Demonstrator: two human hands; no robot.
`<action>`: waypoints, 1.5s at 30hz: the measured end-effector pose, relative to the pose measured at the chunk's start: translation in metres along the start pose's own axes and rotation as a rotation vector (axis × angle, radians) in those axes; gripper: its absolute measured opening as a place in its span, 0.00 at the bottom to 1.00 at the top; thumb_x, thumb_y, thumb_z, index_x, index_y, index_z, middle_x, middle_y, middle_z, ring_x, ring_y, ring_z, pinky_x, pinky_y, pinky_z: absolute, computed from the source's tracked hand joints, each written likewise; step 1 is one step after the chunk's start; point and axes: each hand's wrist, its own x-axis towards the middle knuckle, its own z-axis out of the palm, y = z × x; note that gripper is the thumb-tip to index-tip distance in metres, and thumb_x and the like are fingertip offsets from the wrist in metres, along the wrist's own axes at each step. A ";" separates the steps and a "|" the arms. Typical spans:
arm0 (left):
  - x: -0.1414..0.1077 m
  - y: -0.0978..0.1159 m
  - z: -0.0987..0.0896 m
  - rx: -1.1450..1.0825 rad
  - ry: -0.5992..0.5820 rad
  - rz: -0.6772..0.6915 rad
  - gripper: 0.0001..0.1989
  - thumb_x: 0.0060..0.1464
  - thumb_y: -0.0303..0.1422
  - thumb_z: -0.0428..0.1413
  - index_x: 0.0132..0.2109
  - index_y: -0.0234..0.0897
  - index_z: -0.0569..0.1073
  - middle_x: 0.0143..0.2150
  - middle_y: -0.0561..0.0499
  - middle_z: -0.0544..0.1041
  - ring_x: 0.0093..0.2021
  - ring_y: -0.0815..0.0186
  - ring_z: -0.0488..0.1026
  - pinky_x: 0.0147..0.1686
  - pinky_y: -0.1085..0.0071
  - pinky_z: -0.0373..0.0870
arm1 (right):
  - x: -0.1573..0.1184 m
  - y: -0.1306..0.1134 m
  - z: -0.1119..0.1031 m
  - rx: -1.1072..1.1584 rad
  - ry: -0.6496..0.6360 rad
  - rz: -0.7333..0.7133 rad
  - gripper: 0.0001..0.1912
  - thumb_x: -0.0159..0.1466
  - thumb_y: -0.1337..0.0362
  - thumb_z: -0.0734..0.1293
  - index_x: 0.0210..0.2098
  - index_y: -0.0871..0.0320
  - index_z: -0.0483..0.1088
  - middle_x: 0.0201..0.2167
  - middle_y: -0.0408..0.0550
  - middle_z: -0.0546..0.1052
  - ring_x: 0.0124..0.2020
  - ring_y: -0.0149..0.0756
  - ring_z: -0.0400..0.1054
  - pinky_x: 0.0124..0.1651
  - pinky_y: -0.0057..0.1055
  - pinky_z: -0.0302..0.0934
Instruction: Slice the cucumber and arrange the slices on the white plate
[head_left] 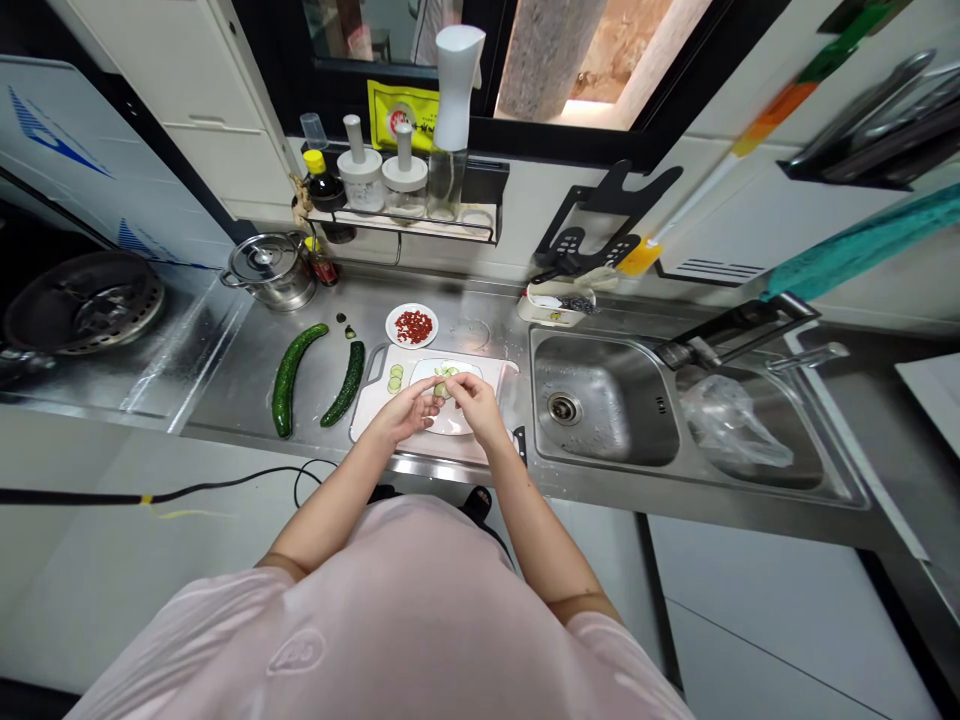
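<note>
Both my hands meet over a white plate [453, 420] lying on the pink-edged cutting board [367, 412]. My left hand [409, 410] and my right hand [472, 400] have their fingertips closed on pale green cucumber slices [442, 388]. More slices show just behind my fingertips. A short row of cucumber rounds [395, 377] lies on the board, left of the plate. Further left are a dark green cucumber [344, 384] and a longer one [289, 385]. Behind the board stands a small plate of chopped red pieces [413, 326]. A knife handle [520, 445] shows at the board's right edge.
To the right is a steel sink [600, 400] with a black faucet [735, 330] and a plastic bag [731, 420]. A lidded pot [271, 270] stands at the back left, beyond it a black wok [86, 300]. Bottles and jars fill a wall shelf [420, 224].
</note>
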 end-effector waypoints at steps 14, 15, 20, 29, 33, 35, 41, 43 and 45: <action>-0.003 0.007 -0.001 0.098 0.046 0.156 0.25 0.41 0.34 0.63 0.49 0.41 0.69 0.31 0.55 0.71 0.24 0.78 0.65 0.21 0.82 0.56 | 0.000 -0.003 -0.003 -0.119 -0.035 -0.075 0.12 0.56 0.55 0.67 0.27 0.57 0.70 0.28 0.44 0.73 0.32 0.32 0.65 0.36 0.29 0.59; -0.003 0.008 -0.001 0.128 0.057 0.173 0.26 0.41 0.34 0.64 0.50 0.41 0.69 0.30 0.56 0.70 0.24 0.78 0.65 0.22 0.82 0.55 | 0.000 -0.003 -0.004 -0.131 -0.038 -0.083 0.11 0.56 0.55 0.67 0.28 0.57 0.70 0.28 0.44 0.73 0.32 0.32 0.65 0.36 0.29 0.59; -0.001 0.009 -0.001 0.310 0.113 0.342 0.28 0.38 0.33 0.64 0.50 0.39 0.69 0.26 0.58 0.69 0.24 0.78 0.63 0.23 0.80 0.54 | 0.002 0.000 -0.007 -0.165 -0.040 -0.114 0.11 0.57 0.55 0.66 0.28 0.57 0.70 0.29 0.44 0.73 0.33 0.32 0.65 0.35 0.29 0.59; -0.001 0.010 0.001 0.505 0.113 0.602 0.27 0.41 0.32 0.63 0.50 0.37 0.66 0.28 0.56 0.71 0.27 0.75 0.66 0.31 0.77 0.59 | 0.004 0.003 -0.009 -0.221 -0.029 -0.145 0.09 0.57 0.57 0.66 0.28 0.57 0.69 0.29 0.44 0.72 0.33 0.32 0.65 0.33 0.28 0.58; -0.002 0.010 0.002 0.600 0.138 0.658 0.25 0.43 0.32 0.62 0.50 0.37 0.66 0.30 0.55 0.72 0.27 0.75 0.65 0.29 0.78 0.58 | 0.004 0.002 -0.008 -0.246 -0.030 -0.134 0.10 0.57 0.56 0.66 0.27 0.57 0.69 0.29 0.44 0.72 0.33 0.33 0.65 0.33 0.28 0.59; -0.002 0.010 0.003 0.638 0.160 0.686 0.24 0.44 0.32 0.62 0.49 0.37 0.67 0.30 0.55 0.71 0.27 0.75 0.65 0.29 0.78 0.58 | 0.005 0.002 -0.008 -0.247 -0.024 -0.126 0.10 0.57 0.56 0.66 0.27 0.57 0.69 0.28 0.44 0.72 0.32 0.33 0.65 0.33 0.28 0.59; -0.001 0.008 0.004 0.813 0.260 0.767 0.22 0.45 0.31 0.60 0.49 0.39 0.68 0.31 0.55 0.72 0.29 0.73 0.66 0.32 0.76 0.61 | 0.006 0.002 -0.007 -0.249 -0.016 -0.107 0.10 0.56 0.56 0.66 0.27 0.57 0.69 0.28 0.45 0.72 0.32 0.33 0.65 0.34 0.28 0.59; -0.002 0.007 0.004 0.881 0.283 0.800 0.21 0.45 0.30 0.58 0.49 0.40 0.68 0.31 0.55 0.72 0.29 0.73 0.66 0.33 0.75 0.61 | 0.007 0.002 -0.007 -0.248 -0.015 -0.104 0.10 0.56 0.57 0.66 0.26 0.57 0.69 0.28 0.45 0.72 0.32 0.33 0.65 0.34 0.28 0.59; -0.002 0.007 0.005 0.936 0.305 0.825 0.21 0.46 0.29 0.57 0.49 0.40 0.69 0.31 0.55 0.72 0.30 0.72 0.66 0.34 0.75 0.62 | 0.007 0.001 -0.006 -0.243 -0.012 -0.101 0.10 0.56 0.57 0.66 0.26 0.58 0.69 0.28 0.44 0.72 0.32 0.32 0.65 0.34 0.28 0.59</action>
